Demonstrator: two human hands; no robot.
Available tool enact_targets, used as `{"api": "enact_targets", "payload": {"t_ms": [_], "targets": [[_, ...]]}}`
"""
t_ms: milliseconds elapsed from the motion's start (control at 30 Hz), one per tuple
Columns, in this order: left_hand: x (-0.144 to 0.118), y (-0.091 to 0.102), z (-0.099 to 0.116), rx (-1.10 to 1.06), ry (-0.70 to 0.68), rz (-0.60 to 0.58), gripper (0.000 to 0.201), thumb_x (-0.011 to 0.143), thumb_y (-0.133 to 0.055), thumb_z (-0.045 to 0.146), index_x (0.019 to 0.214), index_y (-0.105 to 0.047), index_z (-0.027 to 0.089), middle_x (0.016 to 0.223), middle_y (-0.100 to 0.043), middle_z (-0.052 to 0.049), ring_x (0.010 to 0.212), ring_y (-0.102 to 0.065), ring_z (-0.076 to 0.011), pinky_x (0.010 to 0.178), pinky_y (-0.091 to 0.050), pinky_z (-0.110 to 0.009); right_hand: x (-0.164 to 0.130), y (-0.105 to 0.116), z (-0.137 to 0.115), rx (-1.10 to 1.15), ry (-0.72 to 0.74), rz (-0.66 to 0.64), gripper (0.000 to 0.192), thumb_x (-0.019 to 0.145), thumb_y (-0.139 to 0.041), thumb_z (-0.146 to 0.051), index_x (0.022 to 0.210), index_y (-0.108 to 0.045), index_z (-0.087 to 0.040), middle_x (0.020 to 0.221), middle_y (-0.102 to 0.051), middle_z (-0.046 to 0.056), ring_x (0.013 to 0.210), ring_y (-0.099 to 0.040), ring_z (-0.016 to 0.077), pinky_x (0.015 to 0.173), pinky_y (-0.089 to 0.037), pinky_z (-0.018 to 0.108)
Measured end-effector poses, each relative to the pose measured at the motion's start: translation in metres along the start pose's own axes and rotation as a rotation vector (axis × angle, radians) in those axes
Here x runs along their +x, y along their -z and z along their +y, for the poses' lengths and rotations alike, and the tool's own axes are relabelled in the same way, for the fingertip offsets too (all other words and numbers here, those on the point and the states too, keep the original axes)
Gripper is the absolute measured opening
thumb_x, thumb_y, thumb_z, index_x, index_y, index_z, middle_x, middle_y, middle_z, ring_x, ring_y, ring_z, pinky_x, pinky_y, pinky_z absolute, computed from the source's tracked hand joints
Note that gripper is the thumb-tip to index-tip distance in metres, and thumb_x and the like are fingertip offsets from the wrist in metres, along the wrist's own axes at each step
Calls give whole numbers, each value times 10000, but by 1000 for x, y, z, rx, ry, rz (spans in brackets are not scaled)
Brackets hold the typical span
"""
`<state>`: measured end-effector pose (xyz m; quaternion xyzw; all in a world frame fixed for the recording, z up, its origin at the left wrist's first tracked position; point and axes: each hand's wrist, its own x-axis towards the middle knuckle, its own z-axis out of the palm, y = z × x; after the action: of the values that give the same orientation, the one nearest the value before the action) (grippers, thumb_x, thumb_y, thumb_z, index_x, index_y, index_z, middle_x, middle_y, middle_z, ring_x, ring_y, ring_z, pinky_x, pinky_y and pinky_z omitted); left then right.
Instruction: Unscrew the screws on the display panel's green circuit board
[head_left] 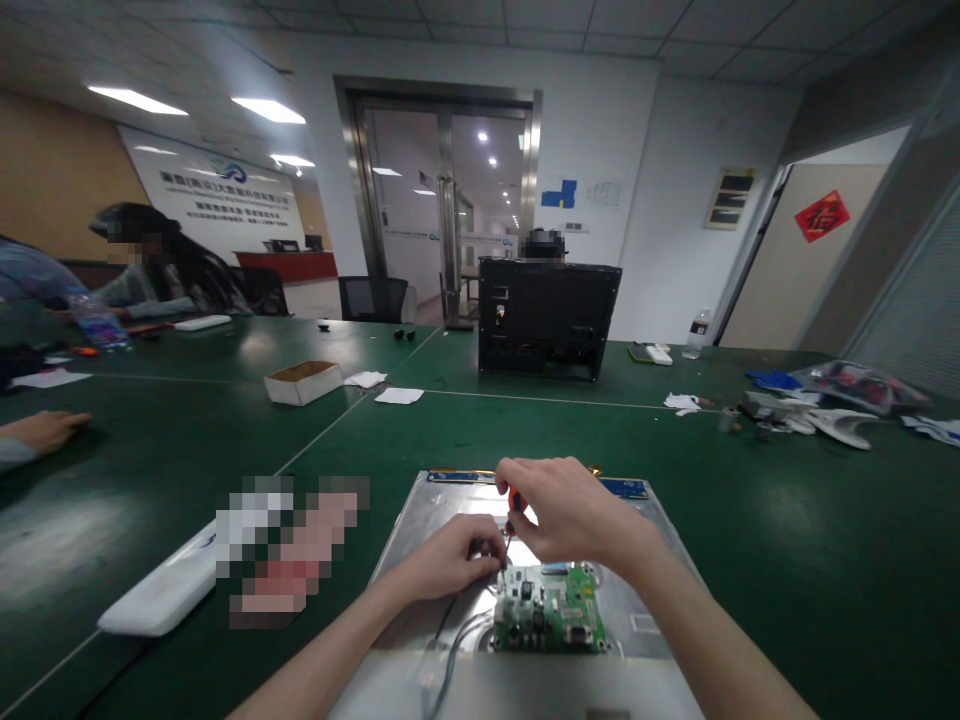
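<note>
Right hand (566,515) is curled around a small screwdriver with an orange-red handle (515,497), shaft pointing down; the tip meets the upper left corner of a green printed circuit board (551,612). Left hand (450,558) rests just left of the tip, fingers pinched together at the board's corner; whether they grip anything cannot be told, as the spot is hidden by the fingertips.

The circuit board sits on the back of a flat silver-grey metal panel (660,590), which lies on the dark green table (787,520) directly in front of the person. Grey cables (450,650) run from the board's left side down towards the panel's near edge. A blue strip (622,487) shows along the panel's far edge.

To the left of the panel lies a long white plastic strip (161,595), partly behind a blurred patch. Further back: an open shallow cardboard box (303,381), scraps of white paper (398,395), and a black monitor casing standing upright (547,315) with a person seated behind it. At far right, white plastic parts and a clear bag (859,385). Another person's hand (45,430) rests on the table at the left edge.
</note>
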<state>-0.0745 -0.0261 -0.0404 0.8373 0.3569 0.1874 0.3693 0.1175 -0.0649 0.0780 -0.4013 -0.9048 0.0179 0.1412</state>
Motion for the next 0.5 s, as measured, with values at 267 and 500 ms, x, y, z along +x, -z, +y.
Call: {"api": "enact_targets", "payload": {"t_ms": [267,500], "targets": [[-1,0,4,-10,21,11,158,697,-548,86,760,-668,166,712,-606,11,691,-526,-146,634,-390,-226,3,0,-3,-106,-71,-31,106,850,-608,-308,850,-590,-204,753,-697,16,633,-585,138,521,-200,259],[-2,-1,4,-17,33,5,160,707,-536,97,771,-667,164,751,-630,-3,706,-541,-150,648,-404,-233,5,-3,-4,-214,-127,-26,254,905,-537,-460,876,-610,-219,751,-705,41,668,-643,192,543,-279,256]]}}
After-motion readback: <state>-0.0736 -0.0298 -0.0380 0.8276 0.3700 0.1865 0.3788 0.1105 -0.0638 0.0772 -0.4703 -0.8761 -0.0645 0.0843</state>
